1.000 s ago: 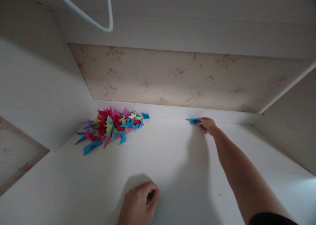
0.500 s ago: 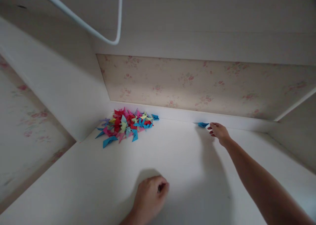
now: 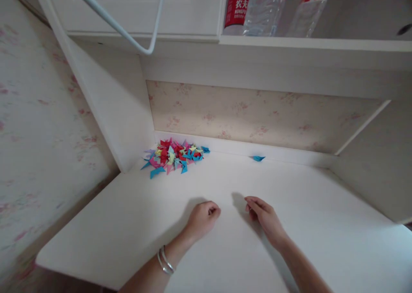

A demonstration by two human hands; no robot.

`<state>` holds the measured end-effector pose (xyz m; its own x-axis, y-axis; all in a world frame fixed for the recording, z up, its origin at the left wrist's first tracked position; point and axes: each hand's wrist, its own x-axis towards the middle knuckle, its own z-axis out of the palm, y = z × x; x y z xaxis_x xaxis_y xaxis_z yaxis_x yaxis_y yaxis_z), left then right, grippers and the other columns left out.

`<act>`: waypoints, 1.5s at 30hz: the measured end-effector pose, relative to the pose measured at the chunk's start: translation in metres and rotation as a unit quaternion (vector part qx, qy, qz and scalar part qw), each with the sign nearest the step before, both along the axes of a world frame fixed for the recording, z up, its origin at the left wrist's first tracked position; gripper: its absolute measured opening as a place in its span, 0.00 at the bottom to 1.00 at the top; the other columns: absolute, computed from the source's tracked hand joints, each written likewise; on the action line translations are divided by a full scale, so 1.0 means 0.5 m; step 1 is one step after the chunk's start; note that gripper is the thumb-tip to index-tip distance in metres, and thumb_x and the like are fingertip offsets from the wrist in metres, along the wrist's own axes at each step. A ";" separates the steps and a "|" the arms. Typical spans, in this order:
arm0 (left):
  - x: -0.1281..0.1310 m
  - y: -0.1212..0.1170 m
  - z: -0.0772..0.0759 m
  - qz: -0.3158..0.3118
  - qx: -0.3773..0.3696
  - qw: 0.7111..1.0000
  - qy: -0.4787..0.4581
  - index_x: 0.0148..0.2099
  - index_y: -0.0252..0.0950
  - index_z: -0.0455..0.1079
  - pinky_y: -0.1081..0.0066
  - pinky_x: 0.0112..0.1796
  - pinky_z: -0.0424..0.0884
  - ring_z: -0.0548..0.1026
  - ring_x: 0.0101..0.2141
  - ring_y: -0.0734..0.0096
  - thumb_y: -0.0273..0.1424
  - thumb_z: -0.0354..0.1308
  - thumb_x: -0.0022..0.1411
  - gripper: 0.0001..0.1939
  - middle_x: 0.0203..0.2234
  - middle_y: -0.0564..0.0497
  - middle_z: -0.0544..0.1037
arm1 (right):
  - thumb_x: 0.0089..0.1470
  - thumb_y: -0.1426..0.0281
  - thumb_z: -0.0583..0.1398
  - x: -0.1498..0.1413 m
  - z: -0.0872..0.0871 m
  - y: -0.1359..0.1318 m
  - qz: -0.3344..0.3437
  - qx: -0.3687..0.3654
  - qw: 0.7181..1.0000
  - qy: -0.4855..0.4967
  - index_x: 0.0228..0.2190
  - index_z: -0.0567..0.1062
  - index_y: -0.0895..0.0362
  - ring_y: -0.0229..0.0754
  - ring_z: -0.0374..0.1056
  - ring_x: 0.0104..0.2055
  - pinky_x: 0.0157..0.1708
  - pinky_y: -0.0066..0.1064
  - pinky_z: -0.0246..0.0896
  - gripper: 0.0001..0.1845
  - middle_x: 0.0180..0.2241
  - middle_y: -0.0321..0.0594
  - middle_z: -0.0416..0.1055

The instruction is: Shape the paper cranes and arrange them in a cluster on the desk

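Observation:
My left hand (image 3: 204, 218) rests over the middle of the white desk, fingers curled into a loose fist with a dark hollow between thumb and fingers; nothing shows in it. To its right, my right hand (image 3: 261, 215) hovers with thumb and fingertips drawn together, and I see nothing held there. A single blue folded-paper crane (image 3: 258, 158) lies by the back ledge, beyond my right hand and apart from it. At the back left is a heap of small folded-paper cranes (image 3: 172, 155) in red, pink, blue, yellow and pale green.
The white desk (image 3: 225, 258) runs to a rounded front-left corner. A low ledge (image 3: 289, 155) borders the back below flowered wallpaper. Overhead, plastic water bottles (image 3: 264, 10) stand on a shelf (image 3: 305, 43). A pale bent rod (image 3: 112, 25) crosses the upper left.
My right hand has drawn back from the single blue crane, toward me and leftward, leaving it by the ledge. The view has tilted up and back, bringing the shelf and bottles in.

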<state>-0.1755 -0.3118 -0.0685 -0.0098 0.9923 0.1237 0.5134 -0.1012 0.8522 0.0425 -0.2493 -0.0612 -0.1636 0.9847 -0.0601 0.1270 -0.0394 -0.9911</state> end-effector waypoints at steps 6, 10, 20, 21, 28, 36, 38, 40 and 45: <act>-0.121 0.036 0.042 0.110 0.055 0.971 0.205 0.37 0.37 0.74 0.74 0.39 0.68 0.75 0.35 0.72 0.31 0.50 0.60 0.11 0.34 0.51 0.78 | 0.53 0.53 0.57 -0.054 -0.028 -0.097 0.065 0.039 0.996 -0.037 0.33 0.76 0.58 0.35 0.57 0.21 0.21 0.27 0.50 0.21 0.21 0.36 0.67; -0.278 0.057 0.079 0.207 0.036 0.934 0.289 0.47 0.36 0.70 0.68 0.49 0.64 0.70 0.47 0.65 0.28 0.51 0.59 0.14 0.45 0.46 0.73 | 0.55 0.54 0.54 -0.062 -0.042 -0.100 0.063 0.096 0.985 -0.130 0.33 0.77 0.57 0.37 0.59 0.22 0.21 0.27 0.50 0.20 0.21 0.36 0.68; -0.439 0.045 0.044 0.297 -0.068 0.842 0.445 0.47 0.31 0.68 0.57 0.39 0.69 0.71 0.44 0.49 0.29 0.45 0.60 0.16 0.43 0.35 0.73 | 0.56 0.57 0.53 -0.057 -0.039 -0.093 0.062 0.100 0.983 -0.141 0.33 0.76 0.56 0.37 0.60 0.22 0.23 0.27 0.51 0.18 0.21 0.36 0.69; -0.441 0.046 0.041 0.296 -0.074 0.841 0.448 0.46 0.31 0.68 0.58 0.38 0.69 0.72 0.43 0.49 0.29 0.43 0.60 0.16 0.42 0.36 0.74 | 0.56 0.58 0.53 -0.056 -0.040 -0.092 0.061 0.099 0.983 -0.140 0.33 0.76 0.56 0.37 0.61 0.22 0.23 0.27 0.51 0.18 0.21 0.36 0.69; -0.446 0.051 0.035 0.292 -0.071 0.834 0.463 0.49 0.34 0.67 0.62 0.36 0.70 0.75 0.41 0.54 0.30 0.41 0.62 0.18 0.42 0.38 0.76 | 0.56 0.58 0.52 -0.055 -0.039 -0.092 0.066 0.106 0.984 -0.128 0.32 0.76 0.57 0.37 0.61 0.22 0.24 0.27 0.53 0.18 0.20 0.36 0.68; -0.424 0.069 0.023 0.329 -0.087 0.825 0.452 0.53 0.32 0.65 0.57 0.36 0.70 0.74 0.42 0.47 0.31 0.42 0.62 0.21 0.42 0.36 0.76 | 0.57 0.59 0.52 -0.053 -0.042 -0.092 0.059 0.111 0.982 -0.139 0.32 0.77 0.56 0.36 0.60 0.22 0.22 0.26 0.51 0.18 0.20 0.35 0.68; -0.426 0.071 0.023 0.330 -0.083 0.826 0.450 0.52 0.33 0.66 0.58 0.36 0.69 0.74 0.42 0.48 0.31 0.42 0.62 0.20 0.43 0.37 0.76 | 0.57 0.59 0.52 -0.052 -0.042 -0.090 0.059 0.108 0.983 -0.137 0.32 0.77 0.56 0.36 0.60 0.21 0.22 0.25 0.51 0.18 0.20 0.35 0.68; -0.430 0.068 0.025 0.319 -0.074 0.832 0.448 0.51 0.34 0.67 0.60 0.36 0.69 0.75 0.41 0.49 0.31 0.41 0.62 0.19 0.43 0.38 0.76 | 0.57 0.58 0.52 -0.051 -0.041 -0.090 0.059 0.106 0.984 -0.131 0.32 0.77 0.56 0.36 0.60 0.21 0.22 0.25 0.51 0.18 0.20 0.35 0.68; -0.422 0.037 0.054 0.314 -0.059 0.853 0.412 0.52 0.39 0.67 0.62 0.37 0.68 0.75 0.42 0.53 0.33 0.38 0.65 0.20 0.46 0.42 0.75 | 0.56 0.57 0.53 -0.047 -0.039 -0.094 0.061 0.108 0.986 -0.113 0.31 0.77 0.56 0.35 0.60 0.20 0.22 0.26 0.51 0.19 0.20 0.35 0.68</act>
<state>-0.3867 -0.2932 -0.0413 -0.5023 0.8292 0.2453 0.8645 0.4759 0.1616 0.0189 -0.2964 -0.0805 -0.2888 0.9521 0.1008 0.3353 0.1992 -0.9208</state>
